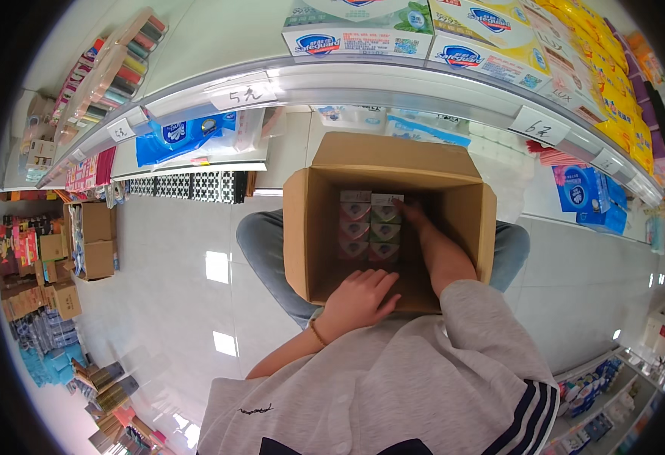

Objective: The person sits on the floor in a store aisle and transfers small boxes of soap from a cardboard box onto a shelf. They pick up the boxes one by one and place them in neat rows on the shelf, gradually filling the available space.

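Note:
An open cardboard box (395,153) stands between the knees, its flaps folded outward. Down inside, several Safeguard soap packs with pink fronts (354,230) form one column, and several with green fronts (385,233) form another beside it. My right hand (410,213) reaches deep into the box, its fingers at the top right corner of the green column; shadow hides whether they grip the upper pack. Above the near edge of the box is my left hand (361,296), palm down with fingers slightly bent and thumb apart, holding nothing.
A shelf with a clear price rail (378,82) crosses in front, carrying Safeguard cartons (361,42) and yellow packs (617,85). Blue wipes packs lie on the lower shelf at left (182,133) and right (580,190). Cardboard cartons (98,242) stand at far left.

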Available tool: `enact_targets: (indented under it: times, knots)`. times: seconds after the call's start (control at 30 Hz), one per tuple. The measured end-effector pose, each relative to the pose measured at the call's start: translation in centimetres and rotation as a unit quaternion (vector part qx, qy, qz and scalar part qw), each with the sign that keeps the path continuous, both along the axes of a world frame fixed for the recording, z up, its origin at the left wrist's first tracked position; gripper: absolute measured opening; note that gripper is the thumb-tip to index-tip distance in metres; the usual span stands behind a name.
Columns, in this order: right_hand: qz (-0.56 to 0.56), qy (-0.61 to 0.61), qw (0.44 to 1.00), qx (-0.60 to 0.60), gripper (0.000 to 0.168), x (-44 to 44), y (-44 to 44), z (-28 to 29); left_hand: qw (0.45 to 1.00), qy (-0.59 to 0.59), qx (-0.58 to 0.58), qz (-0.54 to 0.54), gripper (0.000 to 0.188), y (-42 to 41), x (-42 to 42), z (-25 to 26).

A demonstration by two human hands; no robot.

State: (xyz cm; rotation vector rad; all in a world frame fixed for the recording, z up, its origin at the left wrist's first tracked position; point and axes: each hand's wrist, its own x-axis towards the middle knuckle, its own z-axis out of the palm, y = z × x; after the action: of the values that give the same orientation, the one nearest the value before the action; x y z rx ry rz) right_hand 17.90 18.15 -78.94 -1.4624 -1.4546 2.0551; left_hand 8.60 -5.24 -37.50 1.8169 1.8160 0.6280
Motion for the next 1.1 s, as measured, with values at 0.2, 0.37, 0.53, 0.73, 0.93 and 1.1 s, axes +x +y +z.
enact_targets:
  times: [0.2, 0.37, 0.53, 0.73, 0.93, 1.1]
  knots:
    - [0.002, -0.056, 0.992, 0.11, 0.052, -1.2, -1.1, -4.9, 1.0, 0.001, -0.012, 0.008, 0.036, 0.0, 0.1, 0.6]
    - [0.012, -0.076, 0.997, 0.014, 0.052, -2.0, -2.4, -10.8, 1.0, 0.004, -0.003, 0.004, 0.034, -0.3, 0.4, 0.6]
    - [0.054, -0.166, 0.943, 0.284, 0.06, -2.0, -2.6, -11.2, 1.0, 0.007, 0.0, 0.006, 0.033, 0.3, 0.5, 0.2]
    - [0.328, -0.302, 0.867, 0.222, 0.062, -3.0, 1.8, -6.2, 1.0, -0.006, 0.016, 0.01, 0.031, -0.1, 0.7, 0.8]
    - [0.591, -0.157, 0.775, 0.163, 0.064, -9.0, 0.4, 14.3, 0.98, 0.018, 0.2, -0.013, 0.027, 3.5, -4.8, 6.5]
    - [0.651, -0.121, 0.704, 0.255, 0.057, -8.9, -3.0, 32.2, 0.897, 0.093, 0.408, 0.139, 0.024, 10.8, -13.0, 17.4]
